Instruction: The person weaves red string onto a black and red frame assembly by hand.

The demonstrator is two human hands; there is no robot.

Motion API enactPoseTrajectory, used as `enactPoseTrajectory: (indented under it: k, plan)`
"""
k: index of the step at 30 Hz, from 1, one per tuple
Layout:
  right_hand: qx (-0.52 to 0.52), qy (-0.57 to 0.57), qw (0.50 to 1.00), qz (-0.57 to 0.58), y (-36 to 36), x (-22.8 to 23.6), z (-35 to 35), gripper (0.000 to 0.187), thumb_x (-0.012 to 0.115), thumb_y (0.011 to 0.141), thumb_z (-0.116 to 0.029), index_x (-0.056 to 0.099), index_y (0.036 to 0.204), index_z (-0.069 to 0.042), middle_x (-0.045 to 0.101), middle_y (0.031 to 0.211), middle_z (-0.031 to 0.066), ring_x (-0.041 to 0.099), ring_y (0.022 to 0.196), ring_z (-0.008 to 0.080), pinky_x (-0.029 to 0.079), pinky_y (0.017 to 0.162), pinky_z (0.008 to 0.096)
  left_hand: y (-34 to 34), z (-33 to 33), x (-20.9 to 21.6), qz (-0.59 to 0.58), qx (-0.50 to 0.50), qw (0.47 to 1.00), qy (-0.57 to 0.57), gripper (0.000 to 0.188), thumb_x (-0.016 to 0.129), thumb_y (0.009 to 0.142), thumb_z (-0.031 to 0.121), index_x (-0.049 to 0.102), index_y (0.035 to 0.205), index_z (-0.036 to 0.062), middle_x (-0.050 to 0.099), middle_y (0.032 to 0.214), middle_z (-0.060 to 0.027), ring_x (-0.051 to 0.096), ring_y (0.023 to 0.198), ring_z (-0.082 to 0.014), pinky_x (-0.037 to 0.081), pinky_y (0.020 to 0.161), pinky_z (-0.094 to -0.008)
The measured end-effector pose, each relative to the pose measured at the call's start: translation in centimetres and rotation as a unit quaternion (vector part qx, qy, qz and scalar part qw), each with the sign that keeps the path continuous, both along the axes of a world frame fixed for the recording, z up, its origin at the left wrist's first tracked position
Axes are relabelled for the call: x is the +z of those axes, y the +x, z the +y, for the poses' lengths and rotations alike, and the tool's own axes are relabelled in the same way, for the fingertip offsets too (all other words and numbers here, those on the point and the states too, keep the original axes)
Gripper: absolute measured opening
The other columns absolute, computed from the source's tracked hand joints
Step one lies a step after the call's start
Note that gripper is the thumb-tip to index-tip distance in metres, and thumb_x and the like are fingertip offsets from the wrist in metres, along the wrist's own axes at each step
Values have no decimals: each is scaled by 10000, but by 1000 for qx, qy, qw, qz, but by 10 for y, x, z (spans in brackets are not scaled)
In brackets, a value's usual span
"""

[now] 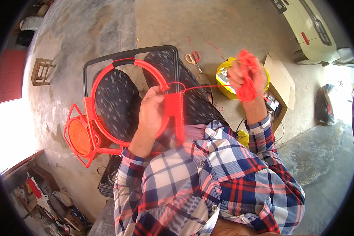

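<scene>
A black frame (174, 63) with a round ring inside it rests across my lap. Red cord wraps most of the ring and the lower and side bars, while the top bar and upper sides are bare black. My left hand (150, 112) is closed on the ring's right side, beside a wide red wrapped panel (174, 107). From there a strand of red cord (208, 86) runs taut to the right, with a small loop near the frame. My right hand (236, 76), raised and slightly blurred, grips a tangled bundle of red cord (246, 93).
Behind my right hand stands a yellow bag (222, 78) next to an open cardboard box (283, 84). Scissors (193, 59) lie on the floor beyond my knees. An orange-red wrapped piece (79, 135) stands at left, near stacked black frames (108, 181). A wooden stool (42, 72) is farther off.
</scene>
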State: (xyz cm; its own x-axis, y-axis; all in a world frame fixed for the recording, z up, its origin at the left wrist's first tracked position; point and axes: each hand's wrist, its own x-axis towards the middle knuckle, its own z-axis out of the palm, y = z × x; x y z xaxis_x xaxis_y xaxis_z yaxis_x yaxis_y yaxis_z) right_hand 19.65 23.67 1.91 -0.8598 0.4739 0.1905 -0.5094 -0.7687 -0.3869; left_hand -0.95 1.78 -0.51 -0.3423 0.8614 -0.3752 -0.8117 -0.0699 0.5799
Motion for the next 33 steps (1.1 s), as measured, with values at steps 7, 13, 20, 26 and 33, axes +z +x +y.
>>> enactPoseTrajectory:
  k: [7, 13, 20, 26, 33]
  plan:
    - [-69, 449, 782, -427, -59, -25, -74, 118, 608, 931, -158, 517, 916, -83, 481, 716, -44, 427, 567, 32, 345, 490, 219, 11, -3, 0, 103, 9, 991, -80, 164, 612, 876, 12, 588, 1037, -6, 650, 948, -54, 624, 845, -121, 500, 775, -252]
    - [-15, 225, 905, -360, -55, 6, -57, 181, 678, 839, -81, 502, 879, -78, 451, 666, -50, 386, 523, 27, 288, 463, 208, 6, -6, -16, 141, -2, 982, -128, 103, 616, 881, 29, 626, 981, 4, 641, 872, -21, 579, 786, -67, 448, 719, -204]
    - [-58, 261, 838, -476, -6, 15, 14, 65, 554, 906, -119, 546, 944, -67, 465, 626, -63, 386, 472, 35, 297, 413, 216, 4, -5, -9, 54, 5, 995, -79, 211, 591, 905, 86, 600, 1091, -15, 656, 971, -62, 626, 858, -135, 485, 798, -257]
    - [-290, 80, 929, -217, 129, -30, 120, 134, 494, 981, -215, 562, 1001, -102, 519, 716, -7, 430, 520, 79, 350, 445, 221, 1, -1, -4, -18, -4, 1000, -23, 303, 534, 935, 171, 558, 1165, -23, 643, 1062, -103, 632, 948, -210, 505, 848, -348]
    - [22, 605, 723, -334, -10, -3, -40, 336, 670, 804, -197, 632, 1075, -2, 651, 961, 139, 645, 851, 244, 502, 733, 379, -2, -5, -7, -25, -31, 999, -17, 347, 533, 910, 8, 516, 1256, -20, 654, 1051, -126, 656, 964, -217, 541, 878, -354]
